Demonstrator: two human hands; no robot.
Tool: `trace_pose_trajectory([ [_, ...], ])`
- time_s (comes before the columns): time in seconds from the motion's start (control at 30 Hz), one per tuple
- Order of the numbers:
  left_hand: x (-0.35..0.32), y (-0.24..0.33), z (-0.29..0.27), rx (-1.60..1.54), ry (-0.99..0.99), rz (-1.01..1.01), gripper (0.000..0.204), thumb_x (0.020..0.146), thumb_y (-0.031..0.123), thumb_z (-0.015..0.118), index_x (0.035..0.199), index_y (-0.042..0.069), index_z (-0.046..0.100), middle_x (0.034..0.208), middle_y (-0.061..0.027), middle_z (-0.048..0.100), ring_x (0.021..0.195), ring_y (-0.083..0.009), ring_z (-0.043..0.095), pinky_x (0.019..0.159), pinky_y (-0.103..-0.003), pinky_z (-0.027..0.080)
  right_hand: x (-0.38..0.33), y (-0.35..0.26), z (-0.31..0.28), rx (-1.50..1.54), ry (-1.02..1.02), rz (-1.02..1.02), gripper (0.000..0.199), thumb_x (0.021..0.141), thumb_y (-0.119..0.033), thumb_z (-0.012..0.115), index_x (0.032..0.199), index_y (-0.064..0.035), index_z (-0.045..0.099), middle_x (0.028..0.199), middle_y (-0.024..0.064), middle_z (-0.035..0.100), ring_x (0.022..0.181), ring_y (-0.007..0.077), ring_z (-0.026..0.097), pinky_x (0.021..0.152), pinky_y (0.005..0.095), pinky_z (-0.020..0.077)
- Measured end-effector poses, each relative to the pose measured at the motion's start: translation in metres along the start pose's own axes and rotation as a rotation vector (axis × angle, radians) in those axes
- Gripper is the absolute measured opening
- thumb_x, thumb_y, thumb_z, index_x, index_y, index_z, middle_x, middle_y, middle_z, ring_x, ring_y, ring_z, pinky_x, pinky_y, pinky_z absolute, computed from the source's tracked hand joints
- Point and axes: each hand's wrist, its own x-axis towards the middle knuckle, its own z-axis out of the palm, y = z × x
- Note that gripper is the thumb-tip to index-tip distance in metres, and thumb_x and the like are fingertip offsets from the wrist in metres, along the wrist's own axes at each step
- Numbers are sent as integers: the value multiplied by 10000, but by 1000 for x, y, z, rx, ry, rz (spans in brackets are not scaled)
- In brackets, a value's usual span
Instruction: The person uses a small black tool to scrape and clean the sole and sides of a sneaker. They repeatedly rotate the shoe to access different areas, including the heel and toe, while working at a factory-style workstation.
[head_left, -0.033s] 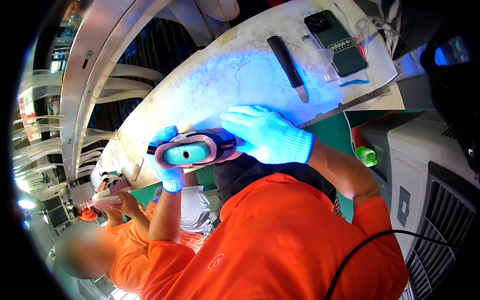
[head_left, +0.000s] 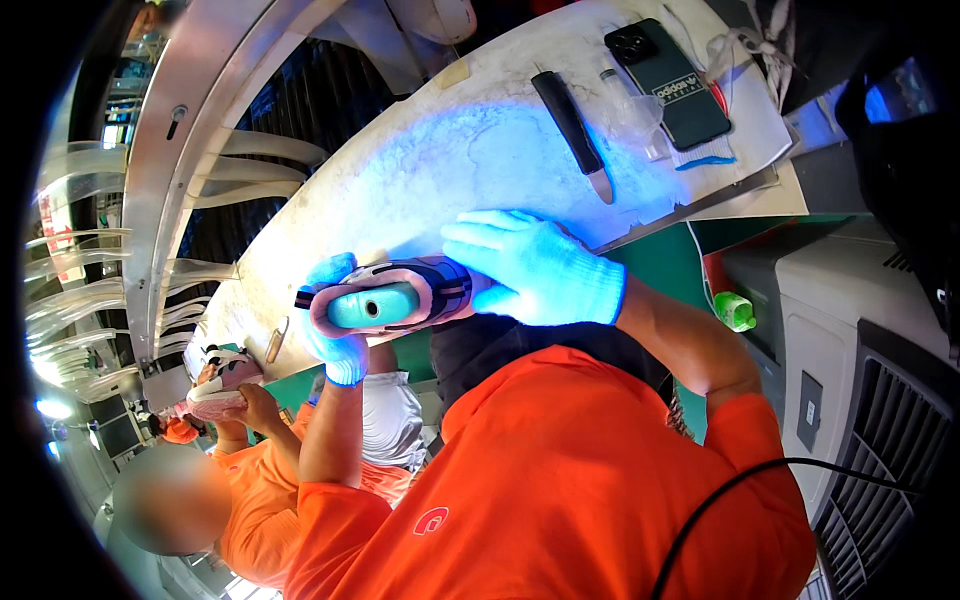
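Observation:
A pink and dark sneaker [head_left: 448, 283] lies across in front of me, its opening facing up. Inside it sits a turquoise shoe last [head_left: 395, 302] with a dark round hole. My left hand [head_left: 338, 345], in a white knit glove tinted blue by the light, is closed around the heel end. At the toe end, my right hand [head_left: 545, 272], gloved alike, rests with fingers stretched out and thumb apart. Its palm hides the tip of the shoe.
On the worn white bench [head_left: 400, 180] lie a black-handled knife [head_left: 568, 120], a dark phone [head_left: 680, 90] and a clear plastic piece [head_left: 640, 115]. To the left a co-worker's hands [head_left: 258, 408] hold another shoe [head_left: 228, 385]. A grey machine [head_left: 830, 300] stands at right; a black cable [head_left: 760, 468] crosses there.

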Motion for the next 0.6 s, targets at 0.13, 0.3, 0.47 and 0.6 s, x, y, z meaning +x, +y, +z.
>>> trace_pose_trajectory([
  [0.13,1,22,-13,-196,-123,-331,457,1103,345,547,1308,-28,712,1576,-225,596,1418,-362,619,1208,-503,491,5,13,-17,-254,495,4,554,933,-337,837,1366,-24,693,1360,181,690,1214,389,684,1017,516,568],
  [0.3,-23,46,17,335,-188,-56,1046,631,369,1074,1463,-25,578,1544,-214,587,1412,-331,616,1205,-494,489,31,68,-32,-852,491,326,708,922,-328,856,1512,-43,587,1429,190,659,1148,442,688,962,529,592],
  [0.47,-33,30,10,564,-181,348,1092,589,237,1080,1508,44,521,1468,-173,601,1365,-339,622,1181,-464,506,33,50,-30,-502,375,480,498,929,-307,844,1300,-10,692,1114,174,726,960,342,718,858,466,597],
  [0.6,-29,33,17,255,-121,-52,1101,620,301,1100,1498,2,506,1432,-160,642,1330,-307,663,1146,-439,545,18,7,19,418,544,517,326,971,-310,806,1035,5,752,851,69,719,800,156,653,720,376,536],
])
